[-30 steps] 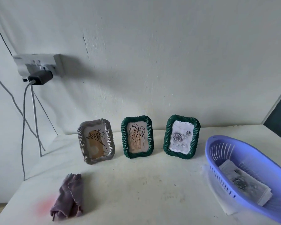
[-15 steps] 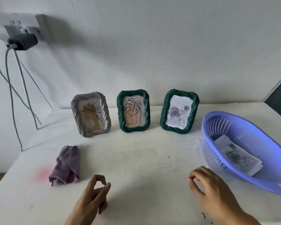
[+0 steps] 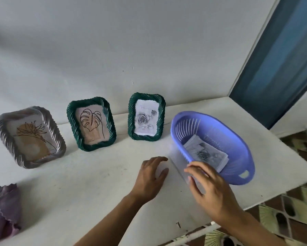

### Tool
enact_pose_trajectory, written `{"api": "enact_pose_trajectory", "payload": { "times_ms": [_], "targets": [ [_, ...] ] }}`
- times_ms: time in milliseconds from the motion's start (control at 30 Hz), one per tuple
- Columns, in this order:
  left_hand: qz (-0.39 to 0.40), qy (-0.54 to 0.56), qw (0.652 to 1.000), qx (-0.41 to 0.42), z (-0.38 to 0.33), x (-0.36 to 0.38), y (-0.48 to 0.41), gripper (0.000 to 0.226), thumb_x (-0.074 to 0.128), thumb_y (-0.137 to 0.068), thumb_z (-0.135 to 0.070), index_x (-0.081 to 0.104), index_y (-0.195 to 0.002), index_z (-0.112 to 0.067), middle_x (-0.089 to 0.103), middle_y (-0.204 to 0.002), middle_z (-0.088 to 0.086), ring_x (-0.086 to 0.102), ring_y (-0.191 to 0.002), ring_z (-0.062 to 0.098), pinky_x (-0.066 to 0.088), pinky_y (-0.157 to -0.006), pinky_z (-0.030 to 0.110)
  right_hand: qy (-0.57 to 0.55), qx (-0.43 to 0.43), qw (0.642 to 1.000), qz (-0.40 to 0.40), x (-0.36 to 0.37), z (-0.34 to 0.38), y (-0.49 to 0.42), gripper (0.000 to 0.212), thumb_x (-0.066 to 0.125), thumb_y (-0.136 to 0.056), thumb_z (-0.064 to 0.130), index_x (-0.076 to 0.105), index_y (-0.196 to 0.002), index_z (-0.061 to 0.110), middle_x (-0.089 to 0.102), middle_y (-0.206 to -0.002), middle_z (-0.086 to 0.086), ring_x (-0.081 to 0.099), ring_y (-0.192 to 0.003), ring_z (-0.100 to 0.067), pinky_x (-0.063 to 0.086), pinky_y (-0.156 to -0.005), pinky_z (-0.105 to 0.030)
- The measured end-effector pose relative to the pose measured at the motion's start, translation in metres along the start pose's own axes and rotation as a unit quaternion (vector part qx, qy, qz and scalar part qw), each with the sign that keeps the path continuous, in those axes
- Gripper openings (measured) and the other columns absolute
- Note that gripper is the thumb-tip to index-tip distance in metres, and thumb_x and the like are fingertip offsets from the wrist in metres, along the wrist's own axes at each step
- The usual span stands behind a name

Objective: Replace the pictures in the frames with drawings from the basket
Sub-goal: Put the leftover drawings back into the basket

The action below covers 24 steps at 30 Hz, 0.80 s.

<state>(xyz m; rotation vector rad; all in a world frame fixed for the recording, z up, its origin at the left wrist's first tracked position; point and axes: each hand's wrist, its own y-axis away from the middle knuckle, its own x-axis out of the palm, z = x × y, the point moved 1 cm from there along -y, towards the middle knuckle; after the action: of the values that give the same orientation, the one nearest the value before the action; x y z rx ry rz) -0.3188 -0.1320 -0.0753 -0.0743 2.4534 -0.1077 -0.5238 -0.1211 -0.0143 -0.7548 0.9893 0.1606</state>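
While our left grip [image 3: 152,174] and right grip [image 3: 213,189] are loose, holding nothing, drawings [image 3: 205,153] lie in the basket [image 3: 220,130]; a careless reach could tip it off the bench [image 3: 78,192].

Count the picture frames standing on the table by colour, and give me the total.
Green frames: 2
Grey frame: 1
Total: 3
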Motion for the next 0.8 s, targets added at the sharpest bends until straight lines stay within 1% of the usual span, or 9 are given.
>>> {"api": "enact_pose_trajectory", "payload": {
  "times_ms": [100, 167, 233, 333, 467, 533, 600, 733, 800],
  "targets": [
    [0.022, -0.098, 0.995, -0.022, -0.009, 0.021, -0.035, 0.054, 0.056, -0.095, -0.049, 0.042, -0.145, -0.033, 0.04, -0.152, -0.014, 0.035, -0.135, 0.021, 0.032, -0.101, 0.039, 0.035, -0.013, 0.999, -0.003, -0.004, -0.01, -0.012, 0.025, 0.071, -0.083, 0.005, 0.068, -0.106, 0.013, 0.059, -0.109, 0.0, 0.059, -0.101, -0.019, 0.052, -0.082, -0.03],
    [0.036, -0.145, 0.988, -0.038, -0.011, 0.03, -0.055, 0.074, 0.062, -0.088, -0.06, 0.034, -0.15, -0.032, 0.035, -0.154, -0.013, 0.031, -0.136, 0.022, 0.031, -0.1, 0.041, 0.064, -0.004, 0.998, 0.011, -0.005, -0.019, -0.019, 0.031, 0.074, -0.081, 0.013, 0.065, -0.11, 0.015, 0.057, -0.107, 0.0, 0.057, -0.099, -0.023, 0.052, -0.081, -0.034],
    [0.051, -0.173, 0.983, -0.046, -0.013, 0.036, -0.069, 0.084, 0.066, -0.08, -0.067, 0.034, -0.149, -0.032, 0.036, -0.151, -0.011, 0.032, -0.132, 0.023, 0.033, -0.097, 0.043, 0.09, 0.013, 0.995, 0.037, -0.002, -0.03, -0.023, 0.036, 0.073, -0.081, 0.023, 0.061, -0.114, 0.019, 0.06, -0.104, 0.001, 0.059, -0.096, -0.024, 0.052, -0.079, -0.038],
    [0.061, -0.196, 0.977, -0.062, -0.016, 0.037, -0.082, 0.084, 0.068, -0.075, -0.071, 0.039, -0.144, -0.033, 0.038, -0.145, -0.006, 0.034, -0.128, 0.026, 0.034, -0.095, 0.045, 0.067, 0.051, 0.993, 0.077, 0.004, -0.037, -0.023, 0.029, 0.066, -0.089, 0.028, 0.06, -0.116, 0.021, 0.066, -0.093, 0.003, 0.064, -0.085, -0.024, 0.051, -0.071, -0.037],
    [0.089, -0.203, 0.97, -0.101, -0.027, 0.033, -0.095, 0.087, 0.078, -0.068, -0.067, 0.044, -0.138, -0.028, 0.041, -0.137, 0.001, 0.038, -0.128, 0.027, 0.034, -0.099, 0.047, -0.004, 0.099, 0.991, 0.095, 0.002, -0.042, -0.022, 0.026, 0.061, -0.095, 0.033, 0.058, -0.121, 0.026, 0.066, -0.093, 0.005, 0.064, -0.081, -0.019, 0.054, -0.067, -0.036],
    [0.107, -0.212, 0.964, -0.123, -0.032, 0.033, -0.1, 0.085, 0.081, -0.067, -0.062, 0.046, -0.133, -0.021, 0.044, -0.134, 0.003, 0.04, -0.127, 0.026, 0.034, -0.1, 0.046, -0.015, 0.105, 0.991, 0.081, -0.002, -0.043, -0.025, 0.025, 0.06, -0.097, 0.034, 0.058, -0.12, 0.025, 0.066, -0.093, 0.005, 0.064, -0.079, -0.018, 0.054, -0.066, -0.035],
    [0.124, -0.218, 0.957, -0.144, -0.035, 0.034, -0.106, 0.088, 0.082, -0.066, -0.061, 0.045, -0.134, -0.018, 0.044, -0.137, 0.004, 0.038, -0.13, 0.026, 0.034, -0.102, 0.046, -0.02, 0.113, 0.992, 0.057, -0.009, -0.044, -0.032, 0.027, 0.06, -0.097, 0.034, 0.06, -0.12, 0.021, 0.068, -0.093, 0.004, 0.064, -0.078, -0.015, 0.053, -0.067, -0.028],
    [0.156, -0.23, 0.945, -0.173, -0.039, 0.035, -0.116, 0.092, 0.084, -0.065, -0.06, 0.045, -0.139, -0.019, 0.04, -0.144, 0.007, 0.033, -0.137, 0.027, 0.032, -0.106, 0.049, -0.008, 0.139, 0.99, 0.025, -0.02, -0.051, -0.047, 0.027, 0.06, -0.096, 0.034, 0.064, -0.116, 0.017, 0.071, -0.093, 0.002, 0.061, -0.075, -0.013, 0.046, -0.067, -0.023],
    [0.161, -0.234, 0.943, -0.174, -0.042, 0.037, -0.118, 0.089, 0.083, -0.067, -0.059, 0.048, -0.139, -0.022, 0.041, -0.144, 0.005, 0.034, -0.138, 0.025, 0.03, -0.105, 0.05, 0.002, 0.141, 0.99, 0.025, -0.022, -0.053, -0.051, 0.027, 0.061, -0.096, 0.033, 0.065, -0.116, 0.016, 0.072, -0.094, 0.0, 0.062, -0.075, -0.014, 0.047, -0.067, -0.023]
  ]
}}
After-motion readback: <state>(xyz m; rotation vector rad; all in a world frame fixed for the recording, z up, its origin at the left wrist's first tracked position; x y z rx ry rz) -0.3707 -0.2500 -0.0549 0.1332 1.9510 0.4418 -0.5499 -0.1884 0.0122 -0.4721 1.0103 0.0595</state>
